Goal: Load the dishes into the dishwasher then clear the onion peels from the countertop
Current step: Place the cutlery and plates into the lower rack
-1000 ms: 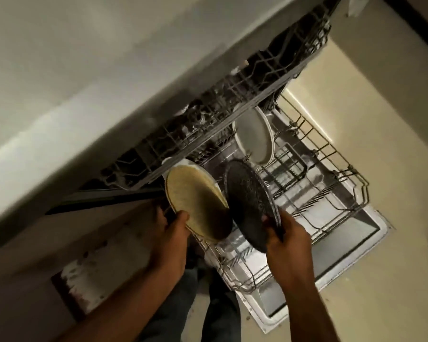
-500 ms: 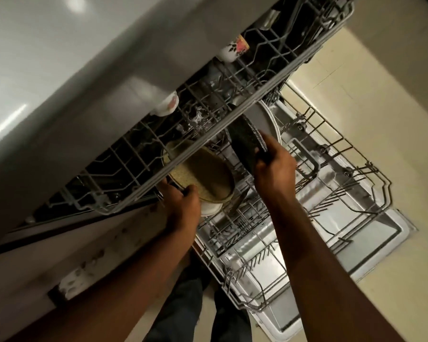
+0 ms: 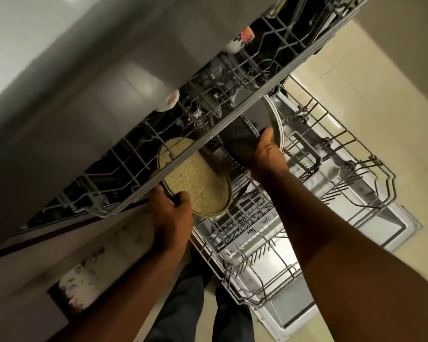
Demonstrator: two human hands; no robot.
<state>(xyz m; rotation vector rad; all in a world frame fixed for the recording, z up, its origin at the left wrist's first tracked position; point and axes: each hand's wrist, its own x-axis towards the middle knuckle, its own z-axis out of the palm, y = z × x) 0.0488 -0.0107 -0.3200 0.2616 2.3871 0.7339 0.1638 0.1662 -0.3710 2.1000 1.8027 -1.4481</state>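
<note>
My left hand [image 3: 171, 211] grips the lower rim of a speckled tan plate [image 3: 195, 183], held on edge in the dishwasher's lower rack [image 3: 277, 245] and partly under the upper rack [image 3: 208, 134]. My right hand [image 3: 265, 156] grips a dark speckled plate [image 3: 237, 140], tilted on edge right in front of a white plate [image 3: 269, 117] that stands in the lower rack. The tops of both held plates are hidden behind the upper rack's front rail.
Two flower-patterned cups [image 3: 167, 102] [image 3: 240, 41] sit in the pulled-out upper rack. The open dishwasher door [image 3: 371, 233] lies flat over the cream floor [image 3: 386, 95]. My legs [image 3: 183, 304] stand beside the lower rack. The countertop edge [image 3: 35, 58] overhangs on the left.
Both hands have pushed their plates deeper into the lower rack, further under the upper rack. The dark plate has come up close against the white plate.
</note>
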